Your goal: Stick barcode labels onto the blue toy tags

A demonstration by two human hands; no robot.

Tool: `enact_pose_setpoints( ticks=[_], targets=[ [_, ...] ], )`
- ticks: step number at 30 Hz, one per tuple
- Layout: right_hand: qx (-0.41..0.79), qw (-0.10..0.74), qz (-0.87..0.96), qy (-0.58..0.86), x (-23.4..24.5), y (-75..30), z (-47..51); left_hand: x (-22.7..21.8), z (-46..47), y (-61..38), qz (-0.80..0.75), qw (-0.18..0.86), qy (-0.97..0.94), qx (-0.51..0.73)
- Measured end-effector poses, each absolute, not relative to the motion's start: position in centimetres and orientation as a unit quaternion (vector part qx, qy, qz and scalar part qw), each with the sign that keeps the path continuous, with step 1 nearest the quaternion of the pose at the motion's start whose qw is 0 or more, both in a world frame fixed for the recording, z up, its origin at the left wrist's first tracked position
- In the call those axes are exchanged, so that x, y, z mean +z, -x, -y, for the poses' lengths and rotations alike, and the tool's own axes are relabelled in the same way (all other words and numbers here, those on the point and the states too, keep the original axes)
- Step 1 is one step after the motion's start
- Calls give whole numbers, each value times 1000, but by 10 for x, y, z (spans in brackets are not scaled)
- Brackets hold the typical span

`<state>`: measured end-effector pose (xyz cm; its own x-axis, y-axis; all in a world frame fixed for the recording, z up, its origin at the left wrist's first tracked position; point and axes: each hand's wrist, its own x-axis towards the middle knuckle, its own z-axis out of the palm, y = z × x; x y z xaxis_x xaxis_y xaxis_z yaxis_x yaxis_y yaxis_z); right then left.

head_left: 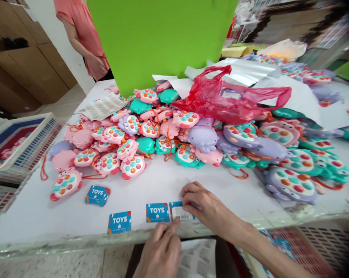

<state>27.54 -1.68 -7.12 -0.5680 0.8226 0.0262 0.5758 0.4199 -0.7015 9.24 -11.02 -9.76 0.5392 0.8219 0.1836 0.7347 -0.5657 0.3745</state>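
At the table's front edge lies a blue card (172, 206) with a white barcode label (182, 213) on its upper face. My right hand (207, 208) comes from the right, fingers bent and closed on the card's right side; its fingertips are partly hidden. My left hand (162, 251) is below, index finger stretched out to the label's lower left corner, with its other fingers partly bent. A blue TOYS card (157, 212) lies directly left of the labelled one. Farther left are another TOYS card (119, 222) and a small stack of TOYS cards (97, 195). A printed sheet (199, 258) lies beneath my hands, on my lap.
Pink, purple and green animal-shaped toys (133, 166) with coloured buttons and orange cords are heaped across the table (61, 220). A red plastic bag (220, 96) lies on the heap. Behind stands a green panel (162, 38); a person in pink (81, 34) is beyond. Crates (26, 143) flank the table.
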Motion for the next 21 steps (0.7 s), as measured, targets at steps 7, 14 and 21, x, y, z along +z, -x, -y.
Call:
enact_pose_setpoints(
  ticks=[7, 14, 21],
  targets=[
    [328, 180, 824, 426, -70, -275, 15, -94, 106, -91, -427, 93, -887, 151],
    [352, 215, 807, 423, -74, -281, 15, -101, 107, -91, -435, 80, -878, 185],
    [184, 210, 826, 490, -90, -263, 20, -113, 110, -97, -453, 72, -858, 230]
  ],
)
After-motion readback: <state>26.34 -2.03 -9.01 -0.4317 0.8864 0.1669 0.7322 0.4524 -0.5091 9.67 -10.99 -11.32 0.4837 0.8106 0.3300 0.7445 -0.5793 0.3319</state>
